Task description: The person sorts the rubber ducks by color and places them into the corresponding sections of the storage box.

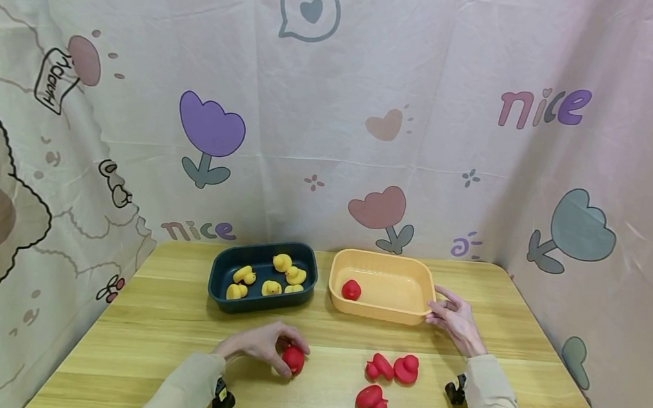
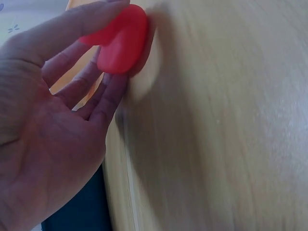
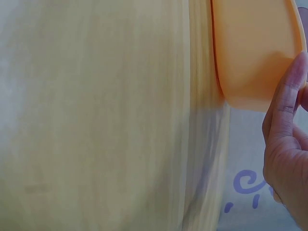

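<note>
My left hand (image 1: 264, 344) holds a red rubber duck (image 1: 293, 359) between thumb and fingers, low over the front middle of the table. In the left wrist view the same duck (image 2: 124, 41) shows between the thumb and fingertips; whether it touches the wood I cannot tell. At the right end of a light orange tray (image 1: 378, 312), my right hand (image 1: 456, 322) grips the rim with thumb and fingers. One red duck (image 1: 351, 290) sits inside that tray, at its left. Three more red ducks, one of them nearest the front (image 1: 371, 400), lie on the table between my hands.
A dark blue tray (image 1: 259, 308) stands left of the orange one, with several yellow ducks (image 1: 282, 263) in it. Both stand at the back of the wooden table (image 1: 165, 319). Behind hangs a patterned cloth (image 1: 324, 100), with more cloth along both sides.
</note>
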Demonstrator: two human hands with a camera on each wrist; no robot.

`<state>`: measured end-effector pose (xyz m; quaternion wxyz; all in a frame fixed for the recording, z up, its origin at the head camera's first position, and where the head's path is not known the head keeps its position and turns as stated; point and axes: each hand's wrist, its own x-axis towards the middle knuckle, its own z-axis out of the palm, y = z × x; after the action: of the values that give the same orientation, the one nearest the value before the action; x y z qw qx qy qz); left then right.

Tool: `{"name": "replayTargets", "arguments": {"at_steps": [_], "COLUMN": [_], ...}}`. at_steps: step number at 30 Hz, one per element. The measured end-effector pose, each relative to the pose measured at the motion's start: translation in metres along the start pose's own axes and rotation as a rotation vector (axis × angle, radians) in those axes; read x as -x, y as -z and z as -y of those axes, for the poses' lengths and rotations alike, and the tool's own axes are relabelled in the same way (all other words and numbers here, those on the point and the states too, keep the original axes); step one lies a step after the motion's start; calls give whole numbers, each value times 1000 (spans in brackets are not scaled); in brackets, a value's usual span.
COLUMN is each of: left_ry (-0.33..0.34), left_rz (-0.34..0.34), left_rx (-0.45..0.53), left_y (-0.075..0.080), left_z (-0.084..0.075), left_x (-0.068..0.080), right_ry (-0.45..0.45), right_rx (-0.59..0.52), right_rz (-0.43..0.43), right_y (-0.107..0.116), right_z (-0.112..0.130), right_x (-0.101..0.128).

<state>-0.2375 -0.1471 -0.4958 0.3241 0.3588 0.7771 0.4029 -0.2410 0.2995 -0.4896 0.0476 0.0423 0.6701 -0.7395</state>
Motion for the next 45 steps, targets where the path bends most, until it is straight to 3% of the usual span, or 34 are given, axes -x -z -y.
{"name": "replayTargets", "arguments": {"at_steps": [6, 16, 23, 31, 45], "left_ry": [38, 36, -20, -130, -90], "left_rz": [-30, -81, -123, -244, -467], "left_rx": [8, 8, 25, 35, 41], "left_y": [-3, -3, -1, 2, 4], "left_z": [-4, -5, -9, -17, -44], "left_x": [-1, -2, -4, -6, -15], "right_ry": [1, 1, -1, 6, 2], "right_rx": [5, 9, 10, 8, 15], "right_rz": [-3, -16, -12, -11, -10], "right_y": [1, 0, 1, -1, 1], "right_z": [-2, -1, -2, -2, -2], "right_x": [0, 0, 0, 0, 0]}}
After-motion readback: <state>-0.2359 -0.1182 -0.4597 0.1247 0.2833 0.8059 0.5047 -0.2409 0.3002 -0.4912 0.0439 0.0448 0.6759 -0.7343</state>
